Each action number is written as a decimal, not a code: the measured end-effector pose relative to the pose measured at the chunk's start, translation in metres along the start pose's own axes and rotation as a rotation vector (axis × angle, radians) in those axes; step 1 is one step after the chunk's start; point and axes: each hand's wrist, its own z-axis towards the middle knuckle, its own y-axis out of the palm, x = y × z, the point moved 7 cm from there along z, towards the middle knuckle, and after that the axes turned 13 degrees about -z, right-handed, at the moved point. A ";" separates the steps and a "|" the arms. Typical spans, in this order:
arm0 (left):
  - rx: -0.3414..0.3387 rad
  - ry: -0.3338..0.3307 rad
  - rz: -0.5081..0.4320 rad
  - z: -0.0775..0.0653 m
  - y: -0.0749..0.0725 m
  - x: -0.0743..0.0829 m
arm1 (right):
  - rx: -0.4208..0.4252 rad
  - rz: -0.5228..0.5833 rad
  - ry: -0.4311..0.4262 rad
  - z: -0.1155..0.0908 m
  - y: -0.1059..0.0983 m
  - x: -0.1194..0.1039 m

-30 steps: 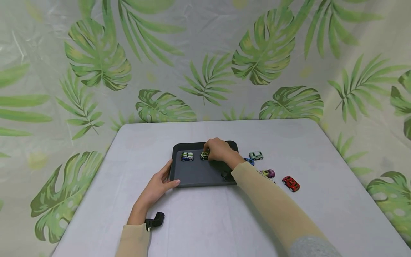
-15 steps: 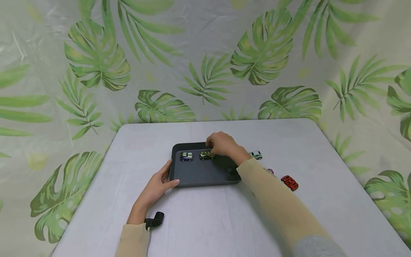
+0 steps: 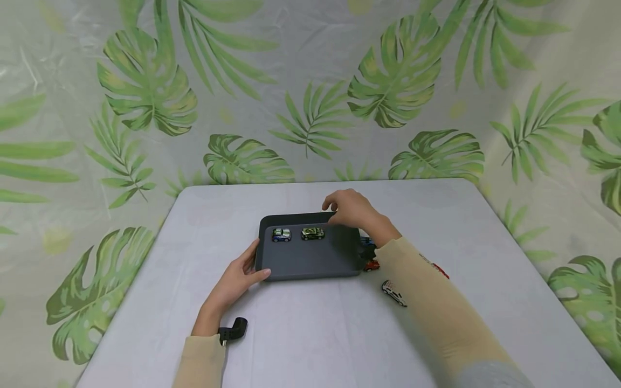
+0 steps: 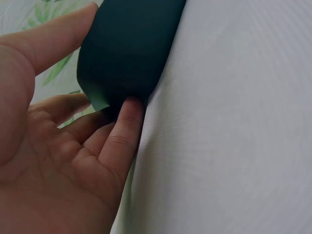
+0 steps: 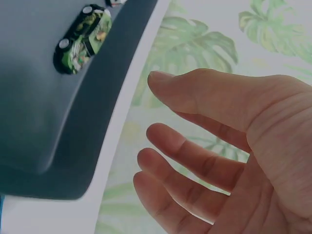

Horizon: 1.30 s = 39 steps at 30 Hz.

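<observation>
Center-left, your left hand point(image 3: 235, 277) clamps thumb and fingers on a tray point(image 3: 310, 264); in it, mid-frame, sit a silver car point(image 3: 281, 235) and a green car point(image 3: 312, 233); your empty right hand point(image 3: 356, 210), fingers apart, hovers by the tray's upper-right corner.

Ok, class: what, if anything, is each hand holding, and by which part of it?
The left hand holds the dark grey rectangular tray by its near left corner. The right hand, fingers loosely bent, holds nothing.
</observation>
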 end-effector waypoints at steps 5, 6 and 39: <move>0.006 -0.016 0.005 0.000 0.000 -0.002 | 0.009 0.005 0.028 -0.011 -0.006 0.011; 0.009 -0.022 0.004 0.000 -0.001 -0.002 | 0.011 0.005 0.035 -0.013 -0.007 0.014; 0.007 -0.052 -0.013 0.001 0.001 -0.002 | -0.039 0.088 0.144 -0.069 0.035 0.093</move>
